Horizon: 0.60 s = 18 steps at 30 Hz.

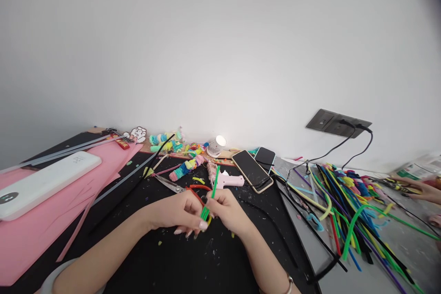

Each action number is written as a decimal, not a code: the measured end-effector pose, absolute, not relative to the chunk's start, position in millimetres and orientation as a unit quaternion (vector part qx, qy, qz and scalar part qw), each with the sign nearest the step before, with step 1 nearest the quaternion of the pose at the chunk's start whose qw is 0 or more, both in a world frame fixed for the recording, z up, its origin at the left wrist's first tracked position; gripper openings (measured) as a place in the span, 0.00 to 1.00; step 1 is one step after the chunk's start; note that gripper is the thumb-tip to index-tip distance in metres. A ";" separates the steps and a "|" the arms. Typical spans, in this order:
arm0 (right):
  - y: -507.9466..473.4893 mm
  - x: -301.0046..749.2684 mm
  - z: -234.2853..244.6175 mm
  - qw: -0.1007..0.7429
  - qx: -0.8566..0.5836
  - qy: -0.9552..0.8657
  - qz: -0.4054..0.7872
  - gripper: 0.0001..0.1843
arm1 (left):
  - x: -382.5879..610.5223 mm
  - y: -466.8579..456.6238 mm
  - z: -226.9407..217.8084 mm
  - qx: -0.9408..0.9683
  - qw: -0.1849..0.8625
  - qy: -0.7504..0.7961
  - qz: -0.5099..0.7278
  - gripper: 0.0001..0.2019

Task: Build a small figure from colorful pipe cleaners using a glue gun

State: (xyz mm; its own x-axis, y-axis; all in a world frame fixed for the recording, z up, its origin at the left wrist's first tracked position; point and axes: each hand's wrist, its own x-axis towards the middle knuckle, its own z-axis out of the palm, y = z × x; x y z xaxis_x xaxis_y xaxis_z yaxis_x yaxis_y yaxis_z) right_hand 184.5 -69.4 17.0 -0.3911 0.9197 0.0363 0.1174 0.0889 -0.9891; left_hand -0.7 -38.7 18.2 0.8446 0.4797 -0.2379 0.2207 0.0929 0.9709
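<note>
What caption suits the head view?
Left hand and right hand hold a green pipe cleaner near a pink glue gun.

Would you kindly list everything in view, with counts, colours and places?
Green fuzzy stems: count unclear, green, held at centre
Scissors: one, silver-bladed, left of centre
Glue gun: one, pale pink, centre
Phones: two, dark-screened, right of glue gun
Fuzzy pieces: several, multicoloured, mid-rear
Cup: one, white, rear
Loose stems: many, mixed colours, right
Long device: one, white, left
Sheets: count unclear, pink, under device
Rods: several, translucent, left
Trinkets: at least two, white and red, left rear
Socket panel: one, grey, right
Plugged cables: two, black, at panel
Tabletop: one, black, foreground
Wall: one, pale, behind
Co-worker's hand: one, bare, right edge
Left hand: one, bare, centre
Right hand: one, bare, centre
</note>
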 end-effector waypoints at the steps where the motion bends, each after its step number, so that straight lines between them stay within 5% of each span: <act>1: -68.2 185.1 16.3 0.405 -0.424 -0.624 0.517 0.22 | 0.9 -38.4 18.4 0.677 0.669 0.277 0.133 0.15; 5: -65.1 185.5 14.3 0.491 -0.474 -0.596 0.423 0.20 | 6.7 -38.3 17.1 0.741 0.511 0.329 0.286 0.11; 11: -66.2 182.9 13.8 0.507 -0.495 -0.597 0.375 0.22 | 4.7 -39.4 9.2 0.843 0.271 0.286 0.366 0.08; 18: -62.2 187.3 3.8 0.508 -0.488 -0.594 0.389 0.23 | 3.4 -37.1 9.3 0.871 0.162 0.253 0.388 0.16</act>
State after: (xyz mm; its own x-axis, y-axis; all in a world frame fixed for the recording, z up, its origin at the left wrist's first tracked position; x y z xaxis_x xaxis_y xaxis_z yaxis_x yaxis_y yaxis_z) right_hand 187.3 -62.2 3.8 -0.0076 0.9746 0.2238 0.1834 0.2214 -0.9578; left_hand 3.4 -37.1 9.3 0.5709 0.5676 0.5932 0.3157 -0.8187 0.4796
